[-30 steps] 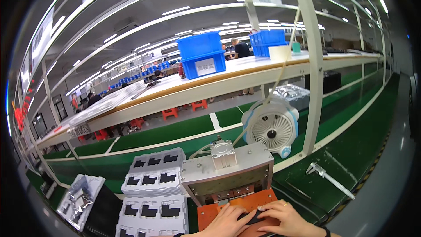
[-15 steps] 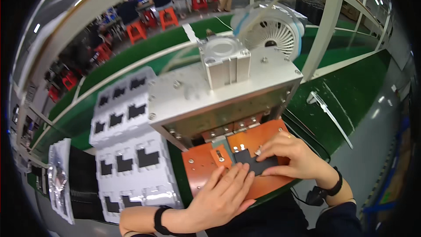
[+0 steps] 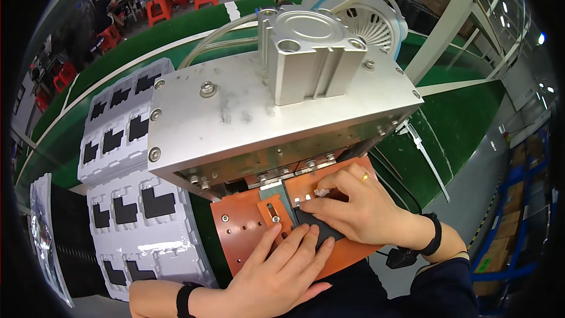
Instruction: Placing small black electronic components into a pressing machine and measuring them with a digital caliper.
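A flat black piece (image 3: 327, 231) lies on the orange fixture plate (image 3: 234, 238) below a metal press. My left hand (image 3: 273, 274) rests with fingers stretched out, their tips on the black piece's near left part. My right hand (image 3: 368, 209) bends over its far right part, thumb and fingers drawn together. A small whitish crumpled bit (image 3: 321, 192) shows at the right fingertips. Beside them, small white tabs (image 3: 302, 199) stand at the black piece's far edge. To the left sits a slotted orange block (image 3: 272, 211) with a screw.
The metal press (image 3: 235, 106), topped by a square cylinder (image 3: 315, 53), stands just beyond my hands. White trays (image 3: 176, 253) with L-shaped black pieces are stacked at left. A caliper (image 3: 426, 156) lies on the green bench at right. Behind the press is a fan (image 3: 371, 26).
The view has shifted closer to the press. My right fingers have moved from the black piece's right side toward the white tabs at its far edge. My left hand stays on the piece.
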`<state>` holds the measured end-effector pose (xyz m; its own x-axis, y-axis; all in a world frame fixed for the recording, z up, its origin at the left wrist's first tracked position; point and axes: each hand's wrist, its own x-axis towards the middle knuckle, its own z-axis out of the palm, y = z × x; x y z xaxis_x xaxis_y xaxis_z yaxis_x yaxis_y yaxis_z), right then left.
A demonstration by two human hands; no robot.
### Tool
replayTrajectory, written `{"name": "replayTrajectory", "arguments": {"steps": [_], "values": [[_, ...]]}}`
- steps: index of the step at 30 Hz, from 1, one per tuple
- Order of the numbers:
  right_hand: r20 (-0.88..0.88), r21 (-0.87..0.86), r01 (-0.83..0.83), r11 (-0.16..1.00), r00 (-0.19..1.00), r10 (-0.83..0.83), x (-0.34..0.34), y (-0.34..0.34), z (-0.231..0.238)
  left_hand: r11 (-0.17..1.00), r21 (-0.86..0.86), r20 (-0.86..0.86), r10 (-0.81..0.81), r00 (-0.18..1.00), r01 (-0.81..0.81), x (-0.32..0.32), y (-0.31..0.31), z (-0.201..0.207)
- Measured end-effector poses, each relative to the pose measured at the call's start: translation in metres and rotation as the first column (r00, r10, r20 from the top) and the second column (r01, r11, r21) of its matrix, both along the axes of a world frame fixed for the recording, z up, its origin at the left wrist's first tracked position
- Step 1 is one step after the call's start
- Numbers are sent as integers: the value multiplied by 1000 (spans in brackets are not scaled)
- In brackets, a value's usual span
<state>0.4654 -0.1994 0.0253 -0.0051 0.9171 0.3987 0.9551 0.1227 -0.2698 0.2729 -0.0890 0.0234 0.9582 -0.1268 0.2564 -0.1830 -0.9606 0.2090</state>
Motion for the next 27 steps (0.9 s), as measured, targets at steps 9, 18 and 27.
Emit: {"name": "replayTrajectory", "arguments": {"steps": [9,18,27], "values": [[94,53,52,997,994,-57,3,7,0,1000,-5,15,9,1000,-9,4,3,-1],[180,36,-25,999,984,18,9,11,1,1000,-29,7,5,1000,-5,5,4,0],[157,40,-51,998,987,44,10,6,-4,1000,-29,-4,4,1000,-4,4,4,0]]}}
